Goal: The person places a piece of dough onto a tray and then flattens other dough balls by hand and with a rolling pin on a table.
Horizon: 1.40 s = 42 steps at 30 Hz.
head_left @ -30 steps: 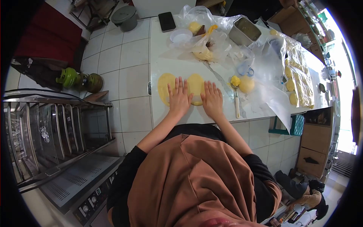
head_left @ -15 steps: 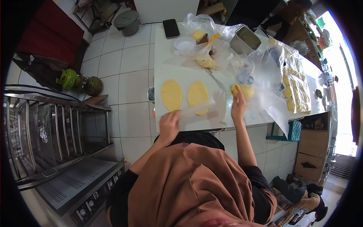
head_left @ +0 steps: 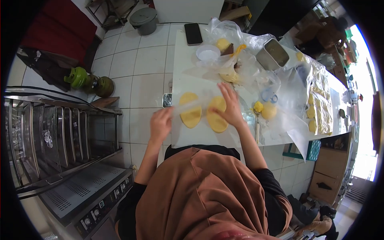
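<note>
Two flat yellow dough discs, the left disc (head_left: 191,115) and the right disc (head_left: 217,120), lie side by side on the white table (head_left: 200,138). A clear plastic sheet (head_left: 191,105) stretches across them. My left hand (head_left: 160,124) pinches the sheet's edge just off the table's left side. My right hand (head_left: 229,106) lies flat with its fingers spread on the far part of the right disc, over the sheet.
A yellow dough ball (head_left: 269,111), a utensil (head_left: 257,120), crumpled plastic bags (head_left: 236,64), a white bowl (head_left: 208,52), a phone (head_left: 193,33) and a metal tin (head_left: 273,54) crowd the table. An oven rack (head_left: 60,136) and green gas cylinders (head_left: 78,78) stand left.
Both hands pressed flat on the discs a second ago. Then my left hand lifted the sheet while my right reached to the dough ball; now the right hand is back on the right disc.
</note>
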Motion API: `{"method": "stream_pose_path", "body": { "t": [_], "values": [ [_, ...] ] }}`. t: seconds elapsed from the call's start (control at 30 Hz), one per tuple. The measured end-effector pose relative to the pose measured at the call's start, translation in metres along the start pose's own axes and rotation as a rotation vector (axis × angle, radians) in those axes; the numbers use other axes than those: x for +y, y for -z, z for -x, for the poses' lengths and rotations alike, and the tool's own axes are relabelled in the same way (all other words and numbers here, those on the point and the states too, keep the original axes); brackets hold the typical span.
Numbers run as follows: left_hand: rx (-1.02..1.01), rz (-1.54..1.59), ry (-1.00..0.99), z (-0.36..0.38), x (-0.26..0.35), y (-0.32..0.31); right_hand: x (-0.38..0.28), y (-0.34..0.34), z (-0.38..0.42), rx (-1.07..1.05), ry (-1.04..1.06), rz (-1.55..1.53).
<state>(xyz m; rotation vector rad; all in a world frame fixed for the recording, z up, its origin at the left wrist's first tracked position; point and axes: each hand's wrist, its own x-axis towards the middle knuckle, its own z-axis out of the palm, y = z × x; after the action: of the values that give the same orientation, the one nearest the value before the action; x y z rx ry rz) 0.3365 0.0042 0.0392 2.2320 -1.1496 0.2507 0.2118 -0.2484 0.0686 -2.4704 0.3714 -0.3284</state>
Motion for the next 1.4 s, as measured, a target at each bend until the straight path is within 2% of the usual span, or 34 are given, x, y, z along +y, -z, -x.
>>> {"method": "stream_pose_path", "body": {
  "t": [0.07,0.13,0.17,0.27,0.37,0.43,0.57,0.63,0.73,0.8,0.87,1.0,1.1,1.17,1.23,1.3,1.37,1.4],
  "values": [
    [-0.091,0.035,-0.13,-0.001,0.005,-0.015,-0.009,-0.011,0.01,-0.093,0.131,-0.25],
    [-0.157,0.038,-0.211,0.0,0.01,-0.033,0.024,-0.045,0.027,-0.198,0.118,-0.077],
    [-0.179,0.002,-0.189,0.0,0.005,-0.043,0.036,-0.056,0.031,-0.25,0.112,0.011],
    [-0.266,-0.127,-0.099,-0.007,-0.002,-0.06,0.018,-0.055,0.021,0.101,0.113,0.332],
    [-0.36,-0.253,0.019,-0.047,-0.004,-0.062,0.018,-0.049,-0.016,0.111,-0.022,0.333],
    [-0.364,-0.278,0.068,-0.08,-0.017,-0.074,0.037,-0.056,-0.042,0.19,0.005,0.291],
    [-0.224,-0.254,0.157,-0.13,-0.041,-0.1,0.055,-0.06,-0.085,0.245,-0.09,0.196],
    [-0.126,-0.182,0.203,-0.146,-0.046,-0.104,0.056,-0.059,-0.084,0.324,-0.063,0.135],
    [-0.018,-0.277,0.214,-0.139,-0.038,-0.092,0.036,-0.049,-0.068,0.33,0.049,0.125],
    [0.01,-0.176,0.253,-0.12,-0.02,-0.07,0.019,-0.052,-0.053,0.299,0.183,0.106],
    [0.023,-0.125,0.236,-0.094,-0.013,-0.075,0.014,-0.059,-0.043,0.221,0.185,0.281],
    [-0.173,-0.226,0.251,-0.092,-0.017,-0.087,0.02,-0.067,-0.054,0.102,0.131,0.45],
    [-0.237,-0.223,0.253,-0.108,-0.021,-0.086,0.034,-0.063,-0.074,0.028,0.1,0.285],
    [-0.257,-0.199,0.267,-0.114,-0.015,-0.078,0.029,-0.05,-0.063,0.145,0.127,0.293],
    [-0.232,-0.054,0.024,-0.107,0.007,-0.056,0.021,-0.034,-0.044,0.272,0.126,0.304],
    [-0.185,0.018,-0.084,-0.083,0.022,-0.062,0.02,-0.032,-0.012,0.356,0.043,0.314],
    [-0.459,0.025,0.044,-0.05,0.031,-0.073,0.03,-0.047,0.02,0.322,-0.083,0.308],
    [-0.386,-0.07,0.004,-0.036,0.035,-0.078,0.034,-0.055,0.031,0.275,-0.147,0.296]
  ]
}}
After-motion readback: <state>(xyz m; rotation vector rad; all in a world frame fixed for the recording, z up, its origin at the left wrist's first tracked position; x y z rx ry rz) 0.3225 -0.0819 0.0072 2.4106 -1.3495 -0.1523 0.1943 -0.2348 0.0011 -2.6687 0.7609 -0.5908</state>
